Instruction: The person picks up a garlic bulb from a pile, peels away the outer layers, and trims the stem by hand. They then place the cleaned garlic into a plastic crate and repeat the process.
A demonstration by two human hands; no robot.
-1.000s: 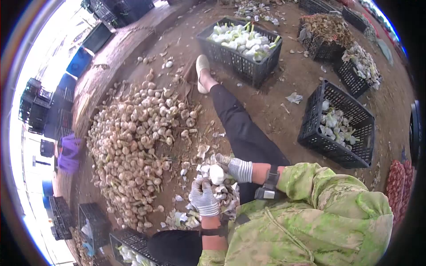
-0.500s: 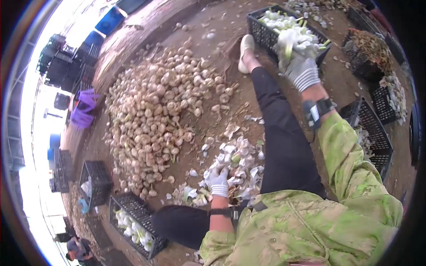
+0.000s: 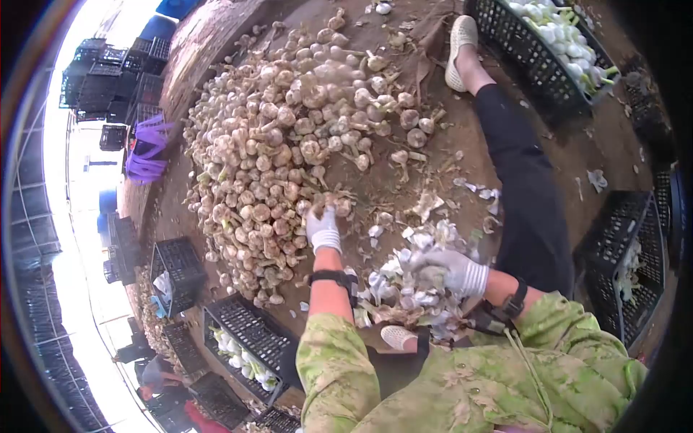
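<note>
My left hand (image 3: pixel 323 229), in a white glove, is at the near edge of a large heap of unpeeled garlic (image 3: pixel 260 144). Its fingers are closed round a garlic bulb (image 3: pixel 333 203) with dry brownish skin. My right hand (image 3: pixel 456 272), gloved as well, hovers low over a scatter of loose garlic skins (image 3: pixel 404 289) between my legs. Its fingers are curled and partly smeared; whatever they hold, if anything, is hidden.
A black crate (image 3: pixel 498 36) of white trimmed garlic stands beyond my foot; another crate (image 3: pixel 249 325) with trimmed garlic is at lower left. A tilted black crate (image 3: pixel 613 289) sits at right. Stacked crates (image 3: pixel 94 86) and a person (image 3: pixel 155 375) are at far left.
My right hand has come back from the far crate to the skins, leaving the white garlic there. My left hand has moved from the skins to the heap and closed on a bulb.
</note>
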